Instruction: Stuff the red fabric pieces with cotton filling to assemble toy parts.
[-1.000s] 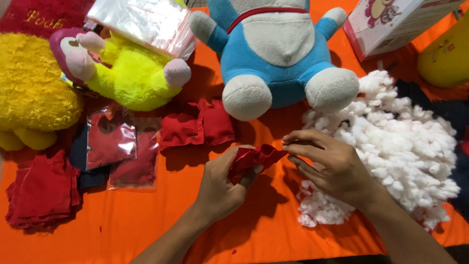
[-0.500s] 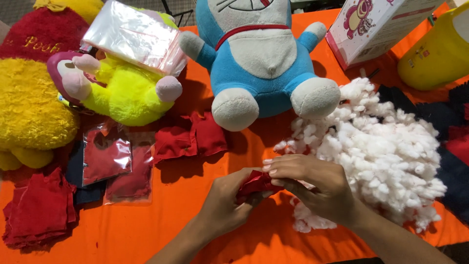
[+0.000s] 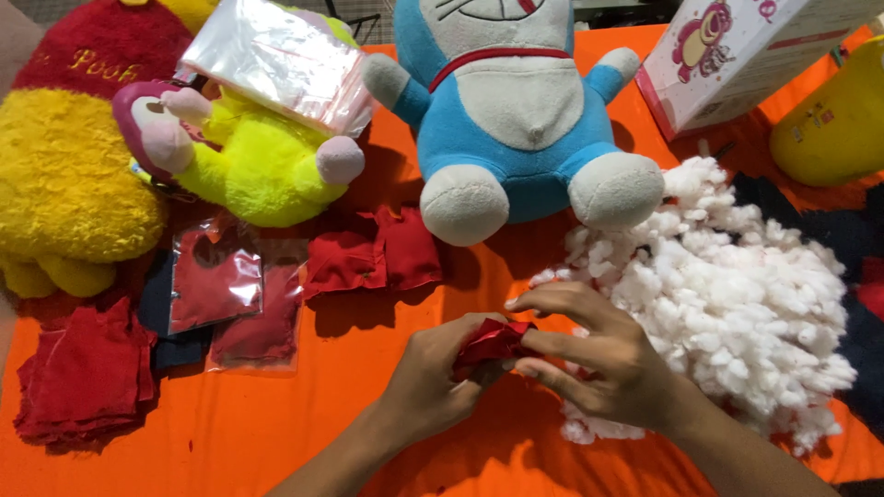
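Small red fabric pouch (image 3: 491, 342) pinched between both hands above the orange tablecloth (image 3: 276, 442), just left of the heap of white fluffy stuffing (image 3: 737, 304). Left hand (image 3: 433, 382) curled shut around the pouch's lower end; right hand (image 3: 599, 354) gripping its right edge, thumb and forefinger closed on the cloth, other fingers spread. Compared with half a second ago: hands in nearly the same grip, whole scene shifted right and down in view. Blue and white plush cat (image 3: 516, 110) behind the hands, folded red cloth pieces (image 3: 373, 262) to its left.
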